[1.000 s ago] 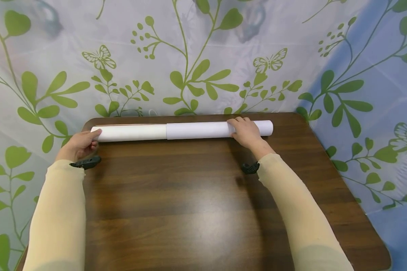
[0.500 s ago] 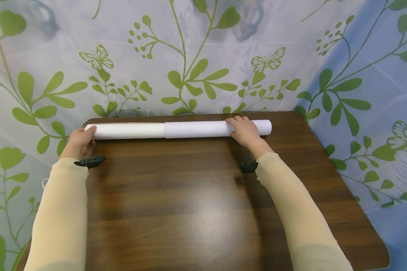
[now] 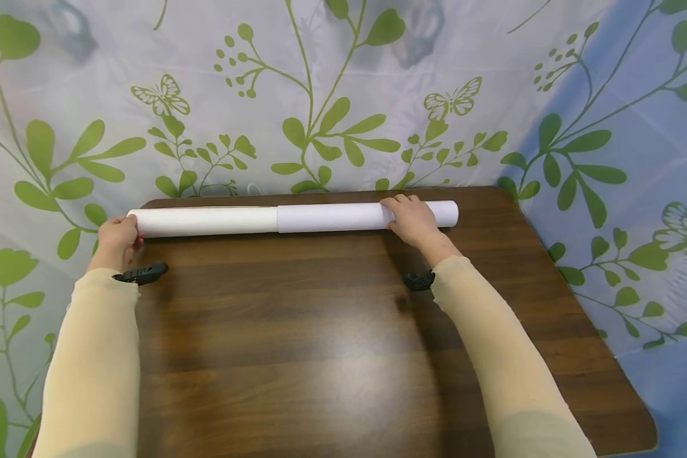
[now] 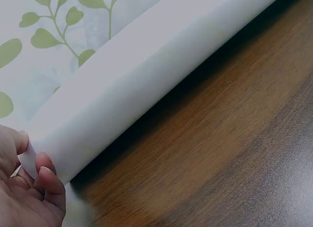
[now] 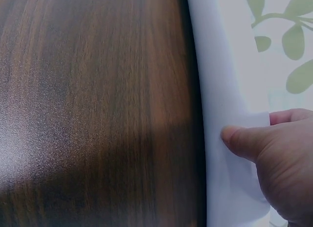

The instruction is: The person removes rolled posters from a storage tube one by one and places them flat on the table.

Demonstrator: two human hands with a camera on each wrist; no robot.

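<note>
A long roll of white paper (image 3: 343, 217) lies along the back of the brown table. A slightly creamier white roll (image 3: 206, 221) continues it to the left, with the wider roll's edge overlapping it at a seam near the middle. My left hand (image 3: 117, 238) pinches the creamy roll's left end; in the left wrist view, the thumb (image 4: 22, 141) lies on its end edge and the fingers curl at the opening. Near the right end, my right hand (image 3: 412, 219) grips the white roll from above, thumb (image 5: 239, 139) on its near side and fingers behind.
The brown wooden table (image 3: 320, 318) has rounded corners. A curtain (image 3: 320, 95) printed with green leaves and butterflies hangs behind it and along the sides. Black straps (image 3: 143, 273) sit at both wrists.
My left hand has moved left with the end of the creamy roll, and more of that roll shows left of the seam. The right hand and the white roll stay nearly where they were.
</note>
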